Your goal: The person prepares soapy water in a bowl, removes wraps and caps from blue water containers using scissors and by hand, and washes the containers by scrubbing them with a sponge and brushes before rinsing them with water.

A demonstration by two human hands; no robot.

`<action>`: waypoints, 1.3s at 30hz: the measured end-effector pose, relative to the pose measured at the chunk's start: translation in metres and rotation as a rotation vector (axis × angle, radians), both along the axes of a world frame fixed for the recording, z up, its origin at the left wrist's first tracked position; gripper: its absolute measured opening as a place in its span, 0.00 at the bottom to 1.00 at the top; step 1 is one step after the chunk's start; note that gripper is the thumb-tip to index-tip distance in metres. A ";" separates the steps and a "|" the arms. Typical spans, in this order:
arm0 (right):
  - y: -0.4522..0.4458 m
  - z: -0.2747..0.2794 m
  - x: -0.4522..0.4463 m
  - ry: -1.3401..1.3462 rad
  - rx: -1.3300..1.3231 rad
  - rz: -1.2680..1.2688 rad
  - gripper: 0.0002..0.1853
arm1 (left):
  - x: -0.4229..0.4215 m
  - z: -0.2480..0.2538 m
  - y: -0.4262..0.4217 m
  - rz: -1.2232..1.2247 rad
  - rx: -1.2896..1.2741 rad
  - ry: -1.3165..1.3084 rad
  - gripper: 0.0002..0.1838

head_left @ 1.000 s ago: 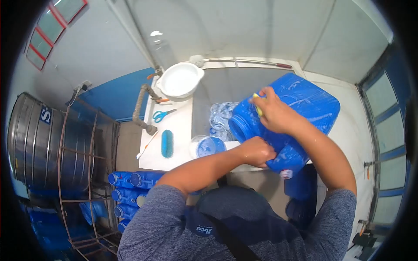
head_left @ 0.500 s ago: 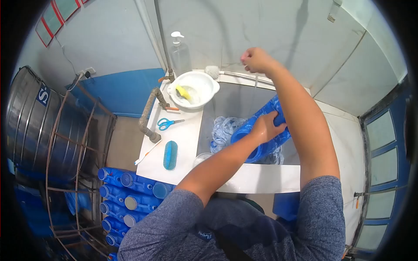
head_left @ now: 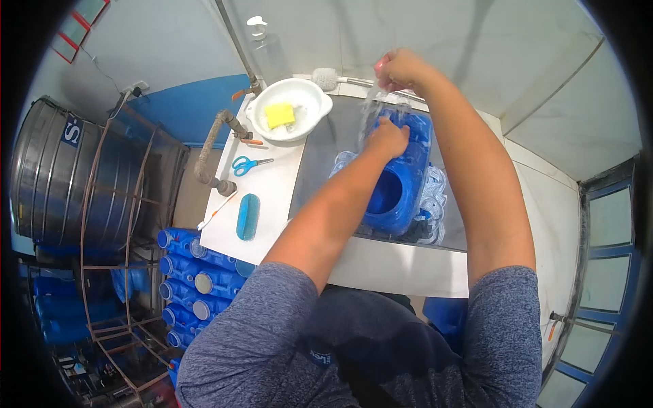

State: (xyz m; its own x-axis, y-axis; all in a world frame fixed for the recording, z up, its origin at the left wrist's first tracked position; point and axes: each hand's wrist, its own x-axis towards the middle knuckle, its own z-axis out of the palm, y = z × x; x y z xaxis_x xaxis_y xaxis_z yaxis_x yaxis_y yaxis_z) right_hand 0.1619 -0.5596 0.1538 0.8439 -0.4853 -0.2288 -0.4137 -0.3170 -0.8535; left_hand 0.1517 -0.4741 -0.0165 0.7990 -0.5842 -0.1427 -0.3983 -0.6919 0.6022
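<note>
A large blue container [head_left: 411, 187] lies in the grey sink [head_left: 316, 163], its round open mouth facing me. My left hand [head_left: 388, 138] is on the container's upper part, thumb apart from the bent fingers, gripping what looks like its handle. Above the sink's far edge, my right hand [head_left: 401, 70] is closed; water splashes just below it, and what it holds is too blurred to name. Coiled pale material [head_left: 433, 197] lies beside the container. A yellow sponge [head_left: 279, 115] rests in the white basin [head_left: 324, 103].
Blue scissors [head_left: 246, 164], a blue brush [head_left: 247, 217] and a white toothbrush [head_left: 216, 211] lie on the left counter. A pipe [head_left: 207, 149] rises there. A pump bottle [head_left: 267, 54] and long-handled brush [head_left: 325, 78] are behind. Blue jugs [head_left: 204, 282] are stacked lower left.
The sponge has left my right hand and is in the basin. The blue container went from raised and tilted to down in the sink. Water now splashes near my right hand.
</note>
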 end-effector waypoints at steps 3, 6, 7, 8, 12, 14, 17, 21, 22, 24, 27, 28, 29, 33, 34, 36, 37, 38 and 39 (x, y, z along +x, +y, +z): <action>0.000 -0.001 -0.007 0.146 0.015 0.178 0.05 | 0.007 0.031 0.025 -0.129 0.214 -0.064 0.31; -0.002 -0.006 -0.005 0.040 0.127 0.052 0.07 | 0.020 0.025 0.033 -0.177 0.329 -0.125 0.36; -0.002 -0.005 -0.006 0.079 0.094 0.093 0.07 | 0.020 0.022 0.034 -0.176 0.330 -0.124 0.36; -0.001 -0.004 -0.007 0.118 0.060 0.134 0.07 | 0.020 0.023 0.036 -0.205 0.277 -0.137 0.35; 0.012 -0.016 -0.011 -0.050 0.314 0.049 0.09 | 0.010 0.029 0.039 -0.380 0.122 -0.153 0.34; 0.013 -0.021 -0.014 -0.075 0.237 -0.033 0.07 | -0.001 0.032 0.038 -0.406 0.058 -0.143 0.33; 0.017 -0.025 -0.021 0.145 -0.168 0.062 0.18 | -0.009 0.041 0.033 -0.507 0.007 -0.108 0.32; 0.016 -0.096 -0.056 0.153 -0.583 -0.084 0.23 | -0.008 0.025 0.033 -0.649 -0.046 -0.189 0.27; 0.023 -0.107 -0.073 0.086 -0.615 -0.100 0.23 | 0.003 0.013 0.029 -0.651 -0.048 -0.200 0.27; 0.050 -0.119 -0.110 -0.034 -0.662 -0.155 0.24 | 0.033 -0.003 0.021 -0.799 -0.093 0.051 0.26; 0.089 -0.114 -0.155 0.158 -0.789 0.016 0.23 | 0.048 0.038 0.062 -0.566 -0.454 0.465 0.19; 0.093 -0.114 -0.164 0.141 -0.789 0.021 0.23 | 0.058 0.044 0.073 -0.391 -0.568 0.647 0.17; 0.092 -0.115 -0.172 0.179 -0.862 0.064 0.22 | 0.079 0.053 0.085 -0.415 -0.477 0.471 0.15; 0.075 -0.124 -0.202 0.089 -0.998 0.175 0.18 | 0.207 0.063 0.144 -0.266 -0.165 -0.298 0.12; 0.072 -0.125 -0.208 0.081 -0.997 0.174 0.18 | 0.210 0.089 0.166 -0.066 0.026 -0.372 0.13; 0.072 -0.125 -0.216 0.021 -1.038 0.247 0.18 | 0.253 0.092 0.203 0.082 0.190 -0.557 0.15; 0.074 -0.123 -0.217 0.018 -1.041 0.245 0.18 | 0.260 0.099 0.217 0.089 0.359 -0.573 0.15; 0.076 -0.121 -0.219 0.024 -1.029 0.282 0.18 | 0.266 0.106 0.229 0.090 0.525 -0.589 0.15; 0.076 -0.119 -0.219 0.030 -1.022 0.312 0.18 | 0.279 0.100 0.236 0.067 0.551 -0.532 0.17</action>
